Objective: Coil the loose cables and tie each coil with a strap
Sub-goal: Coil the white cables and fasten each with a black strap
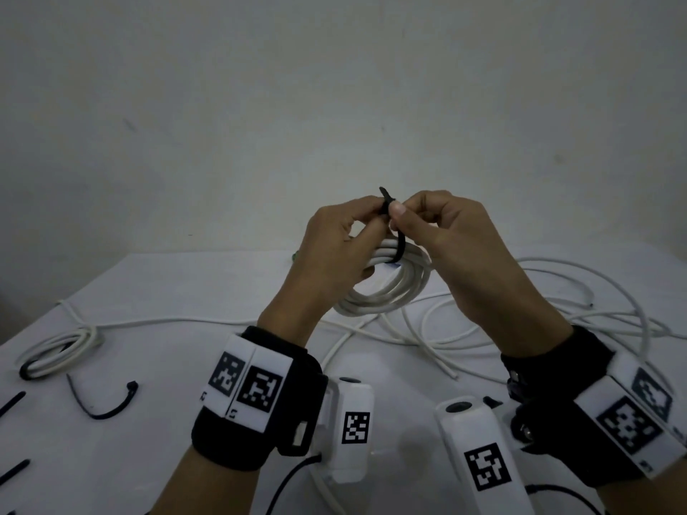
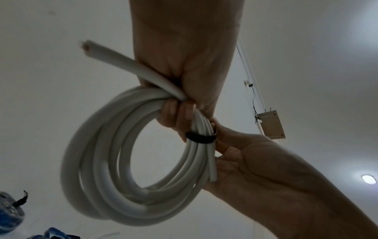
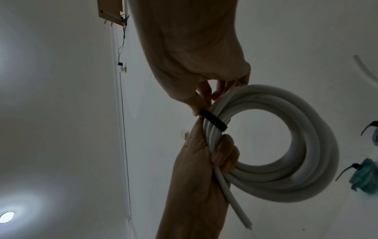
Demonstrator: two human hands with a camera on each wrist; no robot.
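Note:
Above the table I hold up a white cable coil point(image 1: 386, 288) of several turns. A black strap point(image 1: 400, 245) is wrapped round its top, with the strap's end sticking up between my hands. My left hand point(image 1: 366, 217) grips the coil, its fingers point(image 2: 176, 113) curled through the loop beside the strap point(image 2: 200, 137), while thumb and forefinger meet at the strap's end. My right hand point(image 1: 403, 211) pinches the strap point(image 3: 213, 120) where it leaves the coil point(image 3: 286, 169). One cut cable end point(image 2: 88, 48) sticks out past the left hand.
Loose white cable point(image 1: 557, 314) lies tangled on the white table point(image 1: 186, 276) at the right. A small strapped white coil point(image 1: 55, 353) lies at the left, with a loose black strap point(image 1: 106, 405) in front of it. More black straps point(image 1: 13, 401) lie at the left edge.

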